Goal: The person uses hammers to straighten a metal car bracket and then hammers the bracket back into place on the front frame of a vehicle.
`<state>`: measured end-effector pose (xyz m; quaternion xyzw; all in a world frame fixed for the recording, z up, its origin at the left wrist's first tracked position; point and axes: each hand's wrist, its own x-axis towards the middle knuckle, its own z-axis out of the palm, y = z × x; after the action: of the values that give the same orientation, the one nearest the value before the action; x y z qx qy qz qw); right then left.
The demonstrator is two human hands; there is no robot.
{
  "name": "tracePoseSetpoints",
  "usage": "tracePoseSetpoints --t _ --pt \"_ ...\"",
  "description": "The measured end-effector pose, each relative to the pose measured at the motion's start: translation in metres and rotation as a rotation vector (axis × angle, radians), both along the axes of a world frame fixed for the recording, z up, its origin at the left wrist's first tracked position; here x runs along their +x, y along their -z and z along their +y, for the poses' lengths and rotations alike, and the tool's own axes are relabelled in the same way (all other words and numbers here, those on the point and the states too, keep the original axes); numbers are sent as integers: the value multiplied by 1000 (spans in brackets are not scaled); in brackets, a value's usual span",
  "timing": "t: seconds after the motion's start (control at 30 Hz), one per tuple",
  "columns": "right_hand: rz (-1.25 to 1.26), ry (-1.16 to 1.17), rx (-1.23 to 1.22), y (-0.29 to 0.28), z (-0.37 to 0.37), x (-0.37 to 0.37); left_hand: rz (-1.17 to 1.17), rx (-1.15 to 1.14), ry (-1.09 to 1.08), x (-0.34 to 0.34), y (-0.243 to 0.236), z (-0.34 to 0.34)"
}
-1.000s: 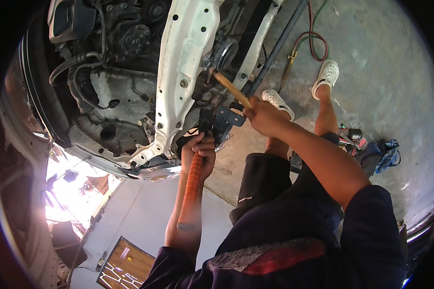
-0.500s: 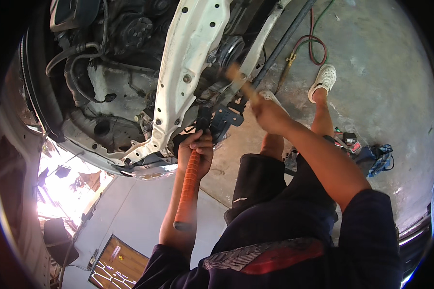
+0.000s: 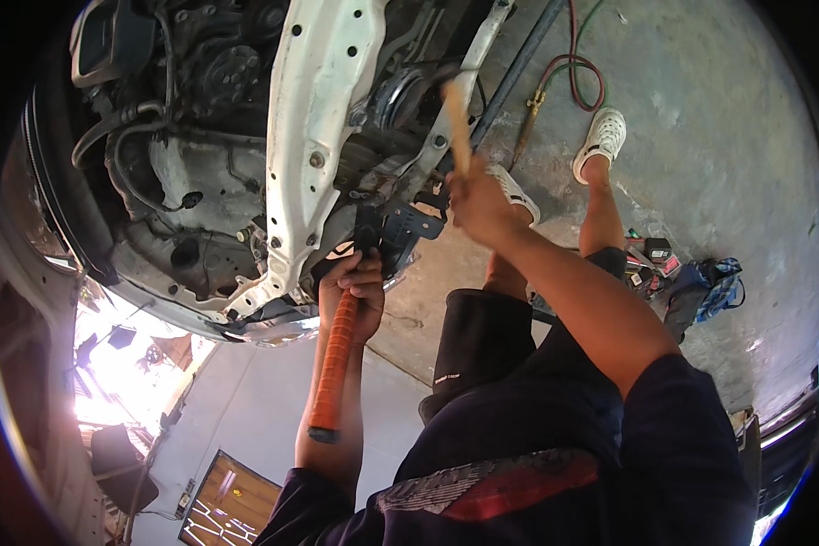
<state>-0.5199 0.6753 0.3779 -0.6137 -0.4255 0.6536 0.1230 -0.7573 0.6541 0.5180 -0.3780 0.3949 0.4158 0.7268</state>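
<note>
My left hand is closed around an orange-wrapped handle, whose butt end points back toward me. Its dark head sits against a black metal bracket at the car's front corner; exactly where they touch is hard to see. To the right, my right hand grips a hammer by its pale wooden handle. The hammer is raised clear of the bracket, its head smeared by motion near the rail. Beside my left hand runs the white radiator support panel, spotted with bolt holes.
The open engine bay with hoses fills the upper left. A gas torch with red and green hoses lies on the concrete floor. Tools and a blue plaid cloth lie behind my leg. A dark bar crosses near my shoe.
The hammer has swung from leaning left to nearly upright, and my right hand has shifted slightly left. My left hand keeps its hold. The whole view has moved a little.
</note>
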Motion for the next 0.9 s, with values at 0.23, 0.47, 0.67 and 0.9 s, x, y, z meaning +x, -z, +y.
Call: tracePoseSetpoints --t 0.23,0.47,0.67,0.9 --pt "79 25 -70 -18 23 17 22 -41 7 -1 -4 1" --pt "103 28 82 -31 13 20 72 -28 -23 3 -4 1" --pt "364 -73 -117 -64 -1 20 82 19 -22 2 -17 -11" --pt "456 87 -66 -69 -10 5 102 28 -23 2 -29 -11"
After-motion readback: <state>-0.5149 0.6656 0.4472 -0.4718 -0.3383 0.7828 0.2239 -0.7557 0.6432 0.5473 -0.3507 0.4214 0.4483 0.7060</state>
